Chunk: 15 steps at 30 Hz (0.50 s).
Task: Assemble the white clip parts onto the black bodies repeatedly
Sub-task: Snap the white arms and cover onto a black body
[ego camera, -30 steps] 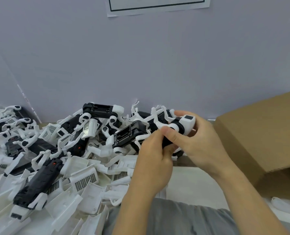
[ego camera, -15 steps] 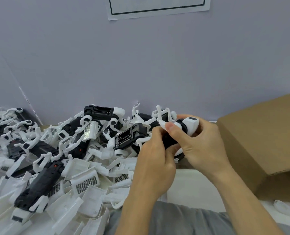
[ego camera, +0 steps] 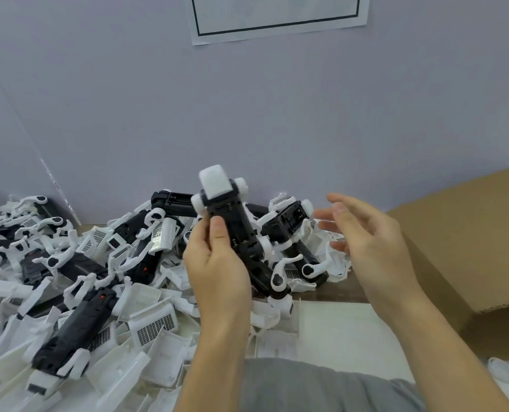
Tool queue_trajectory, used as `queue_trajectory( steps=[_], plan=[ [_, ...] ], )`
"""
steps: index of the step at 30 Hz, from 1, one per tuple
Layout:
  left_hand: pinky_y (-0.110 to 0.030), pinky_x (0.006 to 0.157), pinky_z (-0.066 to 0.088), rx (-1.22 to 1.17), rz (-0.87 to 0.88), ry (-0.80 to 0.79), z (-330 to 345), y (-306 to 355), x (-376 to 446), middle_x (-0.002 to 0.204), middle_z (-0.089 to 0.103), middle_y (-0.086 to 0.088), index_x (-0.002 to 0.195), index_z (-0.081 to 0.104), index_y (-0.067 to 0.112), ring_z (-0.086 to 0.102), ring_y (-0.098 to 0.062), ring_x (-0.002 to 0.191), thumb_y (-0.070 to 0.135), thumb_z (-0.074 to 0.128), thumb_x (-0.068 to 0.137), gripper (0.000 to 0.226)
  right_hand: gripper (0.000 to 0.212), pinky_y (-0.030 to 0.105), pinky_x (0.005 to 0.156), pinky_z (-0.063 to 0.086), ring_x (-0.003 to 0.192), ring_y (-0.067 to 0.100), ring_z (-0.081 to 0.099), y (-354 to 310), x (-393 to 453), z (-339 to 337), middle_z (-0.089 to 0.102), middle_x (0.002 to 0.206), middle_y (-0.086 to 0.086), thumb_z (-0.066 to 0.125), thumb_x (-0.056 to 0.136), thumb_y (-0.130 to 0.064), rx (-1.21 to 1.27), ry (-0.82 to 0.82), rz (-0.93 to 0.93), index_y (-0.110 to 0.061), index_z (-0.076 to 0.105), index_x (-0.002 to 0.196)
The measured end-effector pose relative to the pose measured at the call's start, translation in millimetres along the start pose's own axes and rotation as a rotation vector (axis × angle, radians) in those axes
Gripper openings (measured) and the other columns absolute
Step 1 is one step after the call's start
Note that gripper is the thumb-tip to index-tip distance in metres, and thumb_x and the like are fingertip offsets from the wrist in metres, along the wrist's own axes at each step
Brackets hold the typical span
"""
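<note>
My left hand (ego camera: 217, 269) grips a black body (ego camera: 235, 230) and holds it upright above the pile, thumb on its face. The body has a white cap at its top end and white clip parts on its sides and lower end. My right hand (ego camera: 366, 242) hovers to the right of it with fingers spread, holding nothing and apart from the body. Below and to the left lies a heap of loose white clip parts (ego camera: 152, 319) mixed with more black bodies (ego camera: 75, 325).
A brown cardboard box (ego camera: 467, 239) stands at the right, close to my right hand. A grey wall rises behind the pile, with a paper sheet (ego camera: 277, 16) stuck on it. A pale tabletop (ego camera: 342, 331) shows between the heap and the box.
My right hand has let go of the black body and pulled away to the right, fingers opening. My left hand has turned the body upright and lifted it.
</note>
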<state>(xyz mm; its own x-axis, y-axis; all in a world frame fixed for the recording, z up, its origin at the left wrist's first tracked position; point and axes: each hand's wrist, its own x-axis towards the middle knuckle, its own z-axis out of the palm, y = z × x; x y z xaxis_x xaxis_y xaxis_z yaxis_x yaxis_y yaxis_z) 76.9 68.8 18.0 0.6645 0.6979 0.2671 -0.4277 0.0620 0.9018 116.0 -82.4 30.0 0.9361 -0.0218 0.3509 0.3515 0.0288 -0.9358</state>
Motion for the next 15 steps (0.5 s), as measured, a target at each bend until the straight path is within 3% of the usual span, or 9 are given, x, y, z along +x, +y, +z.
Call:
queue_trajectory(
  steps=[3, 6, 9, 11, 12, 15],
  plan=[
    [-0.035, 0.074, 0.055, -0.072, -0.091, 0.137, -3, 4, 3, 0.064, 0.068, 0.018, 0.084, 0.067, 0.021, 0.063, 0.005, 0.062, 0.031, 0.042, 0.108, 0.036, 0.019, 0.017, 0.073, 0.053, 0.085, 0.000, 0.070, 4, 1, 1, 0.077, 0.089, -0.013, 0.053, 0.103, -0.020, -0.001, -0.010, 0.041, -0.025, 0.070, 0.110],
    [-0.046, 0.088, 0.057, -0.272, -0.239, 0.160, -8, 7, 8, 0.083, 0.077, 0.009, 0.075, 0.078, 0.024, 0.074, -0.015, 0.090, 0.041, 0.062, 0.097, 0.033, 0.021, 0.014, 0.069, 0.050, 0.080, -0.001, 0.070, 7, 1, 1, 0.076, 0.087, -0.013, 0.053, 0.103, -0.017, -0.047, -0.037, 0.061, -0.025, 0.072, 0.107],
    [-0.040, 0.078, 0.059, -0.300, -0.308, 0.118, -14, 8, 11, 0.089, 0.077, -0.003, 0.089, 0.079, 0.016, 0.073, -0.024, 0.085, 0.036, 0.084, 0.079, 0.022, 0.022, 0.016, 0.066, 0.049, 0.074, 0.002, 0.070, 9, 1, 2, 0.076, 0.083, -0.012, 0.054, 0.102, -0.015, -0.091, -0.086, 0.087, -0.026, 0.073, 0.102],
    [-0.038, 0.072, 0.058, -0.298, -0.344, 0.108, -16, 6, 14, 0.081, 0.075, -0.002, 0.093, 0.075, 0.013, 0.071, -0.022, 0.076, 0.025, 0.083, 0.081, 0.019, 0.023, 0.011, 0.059, 0.048, 0.068, 0.004, 0.069, 11, 1, 2, 0.076, 0.079, -0.008, 0.054, 0.101, -0.013, -0.118, -0.128, 0.110, -0.024, 0.074, 0.098],
    [-0.035, 0.064, 0.055, -0.325, -0.364, 0.095, -15, 6, 13, 0.073, 0.072, 0.000, 0.086, 0.073, 0.014, 0.067, -0.020, 0.067, 0.022, 0.078, 0.085, 0.009, 0.024, 0.010, 0.056, 0.046, 0.066, 0.005, 0.069, 11, 0, 2, 0.076, 0.077, -0.006, 0.054, 0.101, -0.012, -0.138, -0.158, 0.127, -0.022, 0.074, 0.096],
    [-0.025, 0.049, 0.042, -0.446, -0.393, 0.042, -10, 10, 10, 0.061, 0.059, 0.002, 0.062, 0.066, 0.020, 0.051, -0.015, 0.051, 0.021, 0.065, 0.093, 0.031, 0.024, 0.015, 0.055, 0.048, 0.064, 0.009, 0.069, 10, -3, 3, 0.074, 0.073, -0.003, 0.054, 0.101, -0.013, -0.188, -0.292, 0.196, -0.020, 0.075, 0.092]
  ],
)
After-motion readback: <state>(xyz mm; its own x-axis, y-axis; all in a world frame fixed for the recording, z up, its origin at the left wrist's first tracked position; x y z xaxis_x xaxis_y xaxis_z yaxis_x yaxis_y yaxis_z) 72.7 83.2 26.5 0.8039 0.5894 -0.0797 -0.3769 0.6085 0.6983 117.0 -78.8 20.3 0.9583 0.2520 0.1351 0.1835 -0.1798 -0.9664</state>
